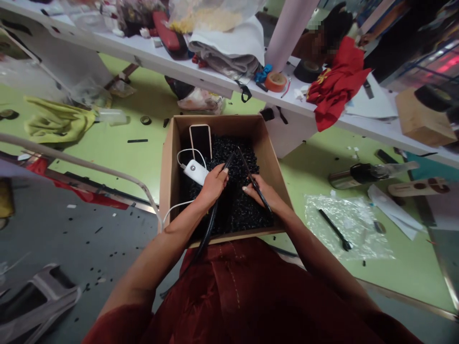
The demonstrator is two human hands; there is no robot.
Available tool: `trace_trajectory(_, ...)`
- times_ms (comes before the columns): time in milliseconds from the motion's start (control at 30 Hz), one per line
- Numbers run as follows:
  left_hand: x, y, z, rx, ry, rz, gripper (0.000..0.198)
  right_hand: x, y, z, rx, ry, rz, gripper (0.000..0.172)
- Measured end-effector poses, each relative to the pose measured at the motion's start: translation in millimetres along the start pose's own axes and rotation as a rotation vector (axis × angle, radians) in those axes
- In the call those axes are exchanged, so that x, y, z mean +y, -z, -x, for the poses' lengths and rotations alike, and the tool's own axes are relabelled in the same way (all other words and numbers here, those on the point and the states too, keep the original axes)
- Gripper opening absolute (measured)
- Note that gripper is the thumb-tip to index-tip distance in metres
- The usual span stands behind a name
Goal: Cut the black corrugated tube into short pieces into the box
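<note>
My left hand (216, 181) is closed around a black ribbed tube (211, 222), whose tip points up past my fingers and whose length trails down over the box's near edge. My right hand (261, 189) is closed on a thin, dark, long tool (251, 177) that slants up to the left; its exact kind is hard to make out. Both hands are over a cardboard box (279, 177) holding many small black pieces (247, 215). A phone (201, 139) and a white power bank (195, 172) with a white cable lie in the box's left part.
Around the box is a green surface (143, 160). A clear plastic bag (358, 239), a black brush-like item (335, 229) and a bottle (346, 177) lie right. Behind runs a white shelf (215, 79) with orange tape (275, 82) and red cloth (339, 79). A person is at the upper right.
</note>
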State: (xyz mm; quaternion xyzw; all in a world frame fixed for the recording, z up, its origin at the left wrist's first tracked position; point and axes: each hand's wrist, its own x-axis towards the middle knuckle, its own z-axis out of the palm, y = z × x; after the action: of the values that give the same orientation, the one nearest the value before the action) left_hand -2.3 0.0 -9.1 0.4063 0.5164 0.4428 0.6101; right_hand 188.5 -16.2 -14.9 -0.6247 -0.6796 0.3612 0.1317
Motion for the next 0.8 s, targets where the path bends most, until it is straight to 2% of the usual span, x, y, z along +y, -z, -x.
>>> trace_trajectory(400,-4.4,1.5,-2.8,-0.035,-0.075,-0.195,0.016,2.3,-7.7,3.4,-0.057,0.071,0.018,0.051)
trace_trajectory(633,-8.7,2.0,-5.7,-0.135,-0.132,-0.377,0.020,4.7,-5.0,2.6,-0.085,0.053,0.038,0.051)
trace_trajectory(800,-4.9,2.6,-5.3,-0.163,-0.104,-0.385,0.018,6.0,-3.6,1.5,-0.101,0.058,0.065,0.051)
